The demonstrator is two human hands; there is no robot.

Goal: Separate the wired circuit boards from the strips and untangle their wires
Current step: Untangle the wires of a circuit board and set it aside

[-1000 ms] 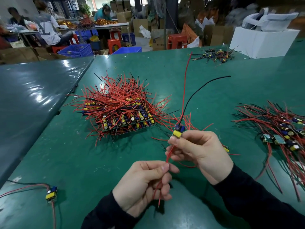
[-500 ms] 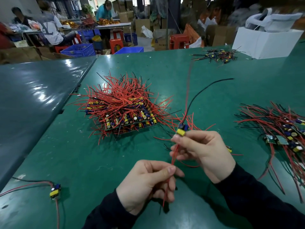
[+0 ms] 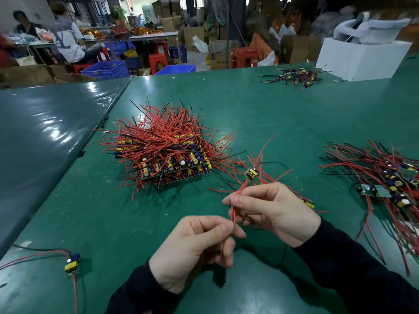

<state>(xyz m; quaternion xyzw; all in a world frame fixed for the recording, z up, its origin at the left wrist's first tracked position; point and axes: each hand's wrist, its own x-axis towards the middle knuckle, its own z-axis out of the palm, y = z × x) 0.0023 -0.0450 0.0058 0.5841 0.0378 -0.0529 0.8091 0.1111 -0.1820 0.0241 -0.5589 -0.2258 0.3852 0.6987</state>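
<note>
Pinching one circuit board's (image 3: pixel 252 173) red wires (image 3: pixel 235 200): two hands, left hand (image 3: pixel 195 250) and right hand (image 3: pixel 274 211).

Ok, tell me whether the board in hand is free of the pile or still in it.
Free. The small board is up off the pile, its red wires pinched by both the right hand and the left hand.

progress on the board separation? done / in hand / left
Done: a heap of separated boards on the right, plus a lone board near left. In hand: the left hand and right hand pinch the red wires of one board. Left: most of it, the big tangled stack of strips.
</note>
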